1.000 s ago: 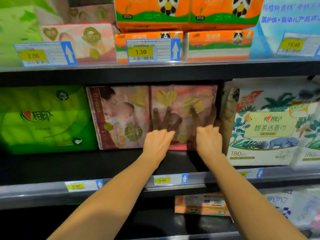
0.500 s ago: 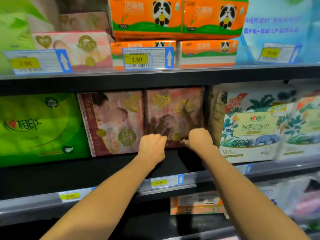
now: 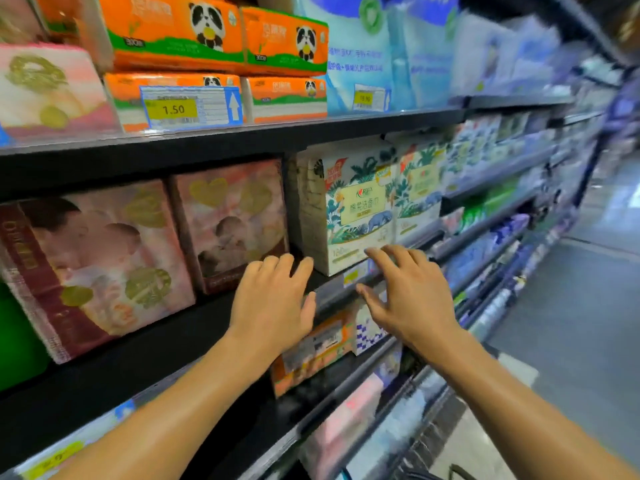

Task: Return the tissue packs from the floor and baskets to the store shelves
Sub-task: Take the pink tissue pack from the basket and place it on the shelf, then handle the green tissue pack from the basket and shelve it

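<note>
A pink tissue pack with gold hearts (image 3: 232, 220) stands on the middle shelf (image 3: 166, 344), pushed back beside a matching pink pack (image 3: 100, 265) on its left. My left hand (image 3: 273, 303) hovers just in front of the shelf, below and right of the pushed-in pack, fingers relaxed, holding nothing. My right hand (image 3: 408, 296) is spread open in the air in front of the shelf edge, below a white jungle-print tissue pack (image 3: 356, 206). Neither hand touches a pack.
Orange panda tissue packs (image 3: 207, 32) and blue packs (image 3: 381, 50) fill the top shelf. More packs, orange (image 3: 311, 351) and pink (image 3: 346, 414), lie on lower shelves. The grey aisle floor (image 3: 571, 323) runs off to the right. A green pack (image 3: 14, 337) is at far left.
Both hands have drawn back from the pink heart pack and opened. The view has swung right, showing the aisle floor and shelves running away.
</note>
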`<state>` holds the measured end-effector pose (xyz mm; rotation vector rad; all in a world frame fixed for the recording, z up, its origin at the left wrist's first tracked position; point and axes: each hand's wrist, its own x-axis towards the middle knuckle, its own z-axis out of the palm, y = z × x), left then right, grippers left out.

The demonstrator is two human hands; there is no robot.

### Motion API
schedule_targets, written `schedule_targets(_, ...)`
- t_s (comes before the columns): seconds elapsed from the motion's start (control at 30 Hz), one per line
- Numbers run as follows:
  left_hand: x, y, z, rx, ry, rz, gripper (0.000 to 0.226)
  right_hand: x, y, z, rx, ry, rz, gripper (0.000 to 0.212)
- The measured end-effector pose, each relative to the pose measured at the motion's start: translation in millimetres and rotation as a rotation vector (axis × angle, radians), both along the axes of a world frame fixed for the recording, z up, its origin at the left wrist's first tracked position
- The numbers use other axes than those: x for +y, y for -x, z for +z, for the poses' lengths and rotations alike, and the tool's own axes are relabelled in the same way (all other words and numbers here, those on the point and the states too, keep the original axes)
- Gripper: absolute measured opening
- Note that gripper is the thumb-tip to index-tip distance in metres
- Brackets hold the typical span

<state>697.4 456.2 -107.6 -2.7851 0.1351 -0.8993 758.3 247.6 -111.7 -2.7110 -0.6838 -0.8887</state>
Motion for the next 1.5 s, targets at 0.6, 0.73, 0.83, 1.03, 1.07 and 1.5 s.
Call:
schedule_targets(0.6, -149, 73, -111, 0.284, 0.053, -0.594, 0.050, -170, 233, -92, 0.209, 0.075, -0.685, 0.059)
schedule_targets(0.73, -201, 94, -135, 0.379, -0.013, -0.678, 0.046, -210, 274, -125, 0.293, 0.029, -0.780, 0.060)
schedule_targets(0.83, -241, 105, -154, 0.419, -0.057, -0.734, 0.049, -243, 300, -147, 0.372, 0.008, -0.852, 0.061)
schedule_targets(1.03, -336, 116, -195, 0.549, -0.113, -0.843, 0.050, -320, 336, -202, 0.499, -0.057, -0.944, 0.057)
schedule_targets(1.07, -353, 118, -204, 0.567, -0.121, -0.859, 0.049, -333, 340, -213, 0.525, -0.060, -0.955, 0.056)
schedule_targets(1.5, -518, 138, -399, 0.823, -0.315, -0.891, 0.046, -422, 368, -442, 0.934, -0.238, -0.938, 0.060)
